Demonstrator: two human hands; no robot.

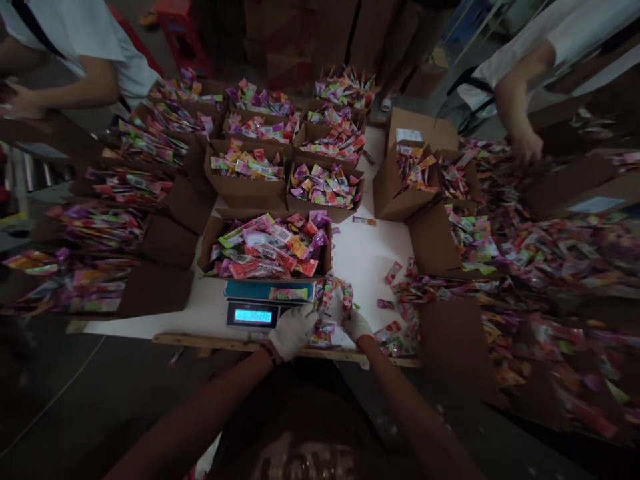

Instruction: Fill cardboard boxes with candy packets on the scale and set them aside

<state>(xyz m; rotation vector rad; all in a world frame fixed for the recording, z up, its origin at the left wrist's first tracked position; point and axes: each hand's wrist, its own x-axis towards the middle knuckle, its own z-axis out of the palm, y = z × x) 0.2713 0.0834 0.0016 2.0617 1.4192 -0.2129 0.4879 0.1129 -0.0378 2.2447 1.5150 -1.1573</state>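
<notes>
My left hand (295, 331), in a pale glove, is beside the scale with its fingers closed at the edge of some small shiny packets (326, 293). Across from it, my gloved right hand (358, 325) grips more packets (346, 295) from the right side. A few packets (321, 335) lie on the table between and below the hands. On the digital scale (250, 315), with its lit display, rests an open carton (267, 269) heaped with colourful packets. One loose packet (289, 293) lies on the blue scale platform in front of the carton.
Several filled cartons (250, 193) stand behind the scale, with more at left (160, 287). A large packet heap (550, 260) spreads over the right side around open cartons (400, 193). Co-workers' arms show at upper left (85, 90) and upper right (515, 110). The wooden table edge (210, 343) runs before me.
</notes>
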